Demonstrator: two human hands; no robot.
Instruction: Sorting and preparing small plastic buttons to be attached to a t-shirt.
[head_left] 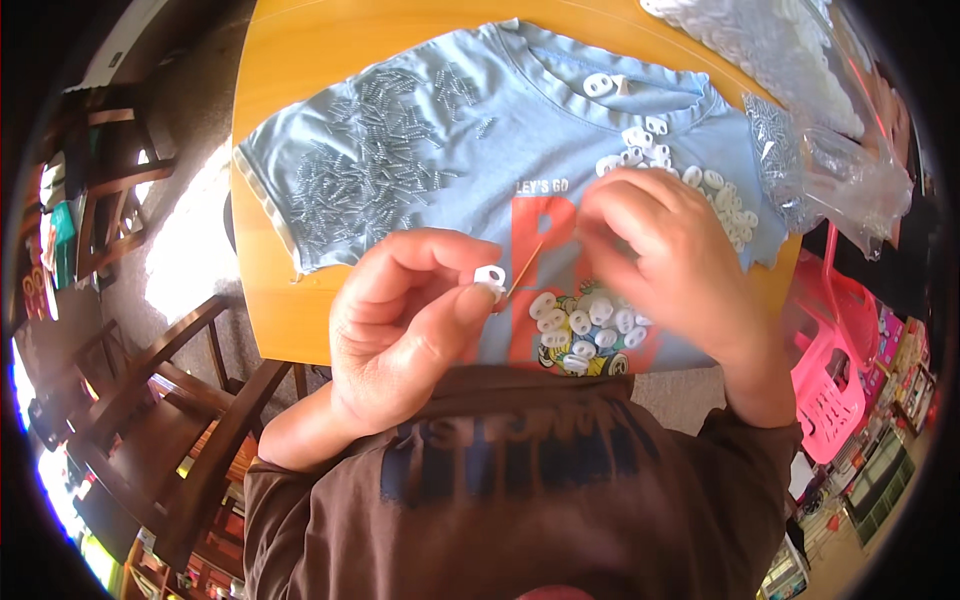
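My left hand (400,320) pinches a small white plastic cord lock (489,275) between thumb and forefinger. A thin orange-brown stick (527,268) slants up and right from beside the cord lock; whether it passes into a hole is hidden. My right hand (660,250) hovers right of the stick's upper end, fingers curled and smeared by motion. What it holds, if anything, does not show. Under it, a pile of white two-holed cord locks (602,317) lies on a light blue T-shirt (470,205). More white pieces (735,215) lie beyond my right hand.
Many small metal springs (365,160) spread over the shirt's left side. The shirt covers a yellow wooden table (290,40). Clear plastic bags (790,60) of white pieces and springs sit at the far right. A pink basket (830,390) stands right; a dark wooden chair (190,400) left.
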